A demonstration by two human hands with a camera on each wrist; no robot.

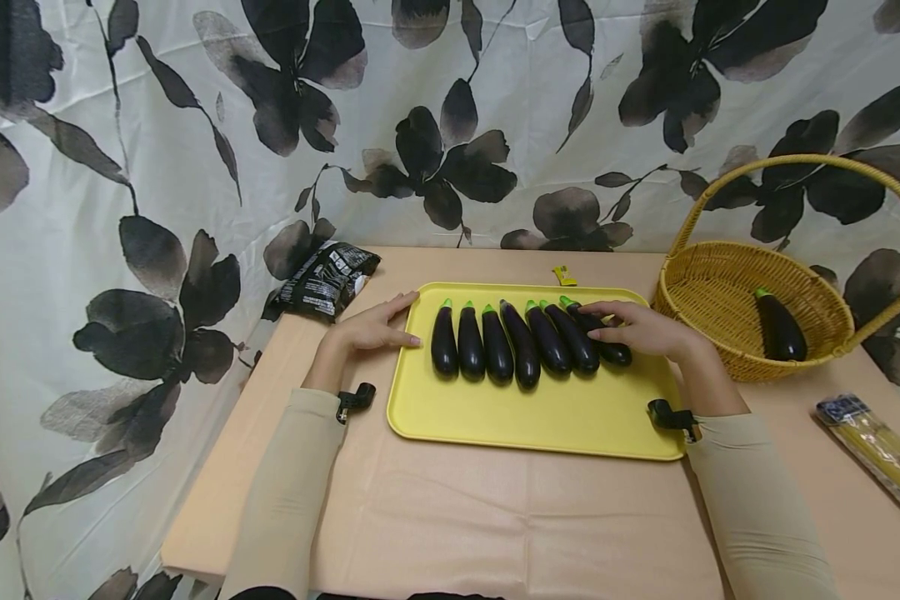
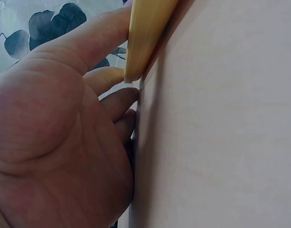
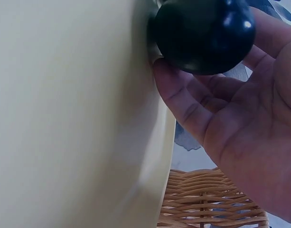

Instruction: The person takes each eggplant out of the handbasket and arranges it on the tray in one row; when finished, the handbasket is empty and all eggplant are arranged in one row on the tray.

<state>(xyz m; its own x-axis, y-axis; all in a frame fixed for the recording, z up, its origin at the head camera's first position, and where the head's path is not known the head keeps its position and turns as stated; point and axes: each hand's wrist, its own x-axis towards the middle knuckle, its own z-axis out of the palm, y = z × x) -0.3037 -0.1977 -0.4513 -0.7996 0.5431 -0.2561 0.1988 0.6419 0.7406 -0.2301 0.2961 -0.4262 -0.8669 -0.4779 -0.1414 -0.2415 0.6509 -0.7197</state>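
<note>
Several dark purple eggplants (image 1: 525, 343) with green stems lie side by side in a row on a yellow tray (image 1: 495, 421). At the row's right end, my right hand (image 1: 637, 329) grips the last eggplant (image 1: 615, 354), which lies tilted. The right wrist view shows its dark rounded end (image 3: 207, 38) between the thumb and fingers, close over the tray. At the tray's left edge my left hand (image 1: 367, 327) rests with its fingers relaxed. In the left wrist view its thumb (image 2: 100, 40) reaches over the yellow rim (image 2: 147, 33), and the forefinger touches the rim's side.
A yellow wicker basket (image 1: 735, 346) with a tall handle stands right of the tray, one eggplant (image 1: 780, 329) inside. A long clear-and-yellow package (image 1: 877, 450) lies at the right. A black packet (image 1: 326, 279) sits at the back left. A small yellow wrapper (image 1: 564, 276) lies behind the tray.
</note>
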